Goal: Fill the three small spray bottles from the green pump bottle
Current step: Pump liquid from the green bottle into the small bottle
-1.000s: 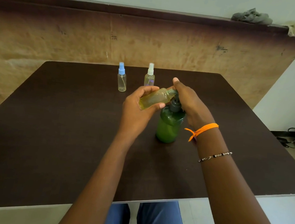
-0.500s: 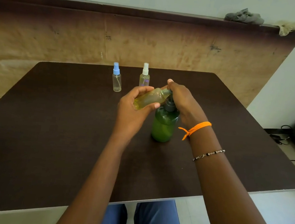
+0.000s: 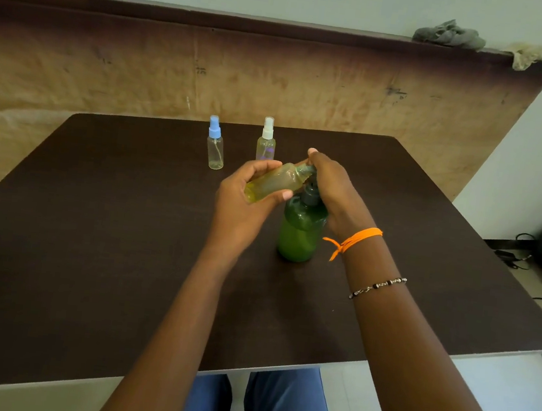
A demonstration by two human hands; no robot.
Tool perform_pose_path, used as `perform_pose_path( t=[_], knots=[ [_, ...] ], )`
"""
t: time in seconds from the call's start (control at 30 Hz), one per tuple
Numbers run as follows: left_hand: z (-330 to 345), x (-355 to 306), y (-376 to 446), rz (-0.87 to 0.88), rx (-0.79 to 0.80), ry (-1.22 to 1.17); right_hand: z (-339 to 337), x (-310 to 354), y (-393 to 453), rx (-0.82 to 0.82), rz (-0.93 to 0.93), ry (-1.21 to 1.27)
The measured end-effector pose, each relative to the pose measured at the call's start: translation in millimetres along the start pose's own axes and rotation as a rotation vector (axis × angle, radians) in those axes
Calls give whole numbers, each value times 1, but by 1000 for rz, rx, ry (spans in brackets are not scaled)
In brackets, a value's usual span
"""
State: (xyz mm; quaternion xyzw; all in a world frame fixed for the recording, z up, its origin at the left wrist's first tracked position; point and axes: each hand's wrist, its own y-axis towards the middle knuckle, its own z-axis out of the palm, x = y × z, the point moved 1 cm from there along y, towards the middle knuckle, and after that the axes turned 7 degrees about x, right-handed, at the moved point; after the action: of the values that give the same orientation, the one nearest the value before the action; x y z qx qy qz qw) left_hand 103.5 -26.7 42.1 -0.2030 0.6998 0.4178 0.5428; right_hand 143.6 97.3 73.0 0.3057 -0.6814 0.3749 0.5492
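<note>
Spray bottles first, left to right: blue-capped spray bottle (image 3: pixel 215 147) stands upright at upper centre-left of the frame on the dark bench (image 3: pixel 90 235), looks nearly empty, only a thin bit of liquid at the bottom. Just right of it, white-capped spray bottle (image 3: pixel 266 144) upright, yellowish liquid inside, lower part hidden behind the left hand. Both well apart from the bench edges, near each other but not touching.

Centre frame: left hand (image 3: pixel 246 199) grips the uncapped spray bottle (image 3: pixel 277 182), fingers and thumb curled round it, bottle tilted almost sideways with its mouth pointing right toward the pump nozzle. Yellow-green liquid visible in it.

Right of that: green pump bottle (image 3: pixel 300 232) upright on the bench, dark pump head on top. Right hand (image 3: pixel 332 188) lies over the pump head, fingers curled over it; nozzle tip at the small bottle's mouth, exact contact not clear.

Right wrist: orange thread band (image 3: pixel 357 238), beaded bracelet (image 3: pixel 378 287) lower down the forearm.

Upper right: grey cloth (image 3: pixel 449 34) on the top of the wall panel.
</note>
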Motion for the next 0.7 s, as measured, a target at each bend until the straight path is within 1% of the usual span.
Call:
perform_pose_path(
  t=[0.07, 0.23, 0.3, 0.43, 0.53, 0.63, 0.7],
  knots=[
    [0, -1, 0, 3, 0, 0, -2, 1, 0, 1, -4, -39],
    [2, 3, -2, -12, -19, 9, 3, -9, 5, -120, -147, -45],
    [1, 3, -3, -20, -20, 12, 3, -9, 5, -130, -144, -68],
    [0, -1, -2, -17, -6, 27, 2, 0, 1, -48, -56, -36],
    [-1, -2, 0, -9, -7, 35, 0, 4, 1, -30, -2, -53],
    [0, -1, -1, -10, -8, 29, 2, -1, 1, -83, -51, 2],
    [1, 1, -1, -10, -16, 37, 6, -6, 3, -155, -93, -32]
  ],
)
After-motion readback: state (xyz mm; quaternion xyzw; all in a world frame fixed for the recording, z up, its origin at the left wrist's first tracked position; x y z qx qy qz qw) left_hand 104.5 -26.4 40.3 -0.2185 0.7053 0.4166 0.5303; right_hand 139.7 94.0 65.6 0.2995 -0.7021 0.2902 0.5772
